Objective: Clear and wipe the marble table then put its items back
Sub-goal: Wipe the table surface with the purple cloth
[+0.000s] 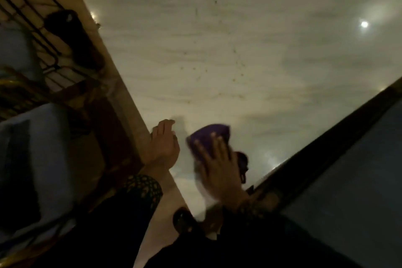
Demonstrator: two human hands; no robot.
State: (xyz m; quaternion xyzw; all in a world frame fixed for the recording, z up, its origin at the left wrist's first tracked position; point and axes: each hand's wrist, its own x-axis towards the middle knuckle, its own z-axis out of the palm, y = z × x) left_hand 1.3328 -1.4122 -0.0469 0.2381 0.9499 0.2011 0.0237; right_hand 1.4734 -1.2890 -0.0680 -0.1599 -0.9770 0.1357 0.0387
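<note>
Mostly it is the marble table (250,54) that fills the view, pale and veined, tilted across the dim, blurred picture, with small dark specks scattered over its middle and lamp glints on the polish. Along its left side runs a tan edge, and beyond that a black wire rack (32,19) with a dark object lying against it. A dark strip borders the table at lower right. Both arms wear dark patterned sleeves (141,187). Near the bottom, the right hand (219,172) presses a purple cloth (206,139) onto the marble with fingers spread flat. Just beside it, the left hand (162,144) rests at the table's left edge, fingers relaxed, holding nothing.
</note>
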